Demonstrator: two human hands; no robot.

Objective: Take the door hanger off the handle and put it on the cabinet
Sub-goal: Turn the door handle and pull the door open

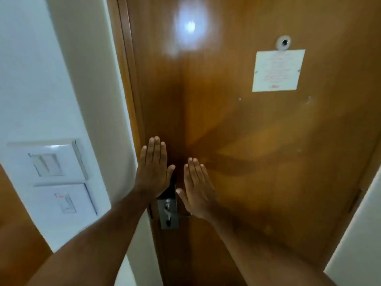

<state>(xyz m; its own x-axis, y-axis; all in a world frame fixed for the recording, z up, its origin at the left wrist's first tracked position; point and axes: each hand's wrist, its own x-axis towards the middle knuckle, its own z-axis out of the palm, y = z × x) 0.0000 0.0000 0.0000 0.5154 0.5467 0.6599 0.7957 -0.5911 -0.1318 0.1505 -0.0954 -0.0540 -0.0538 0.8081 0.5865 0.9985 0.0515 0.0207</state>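
Note:
A closed brown wooden door (257, 141) fills the view. Its metal lock plate (168, 213) sits low at the door's left edge, and the handle is mostly hidden behind my right hand. I see no door hanger and no cabinet in this view. My left hand (153, 170) is held flat, fingers together and pointing up, in front of the door just above the lock plate. My right hand (196, 188) is flat the same way, a little lower and to the right of the plate. Neither hand holds anything.
A white wall (41, 79) on the left carries two switch panels (55, 162), one above the other. A white notice (278, 70) hangs on the door under a peephole (284, 42). Another white wall edge (360, 234) stands at the lower right.

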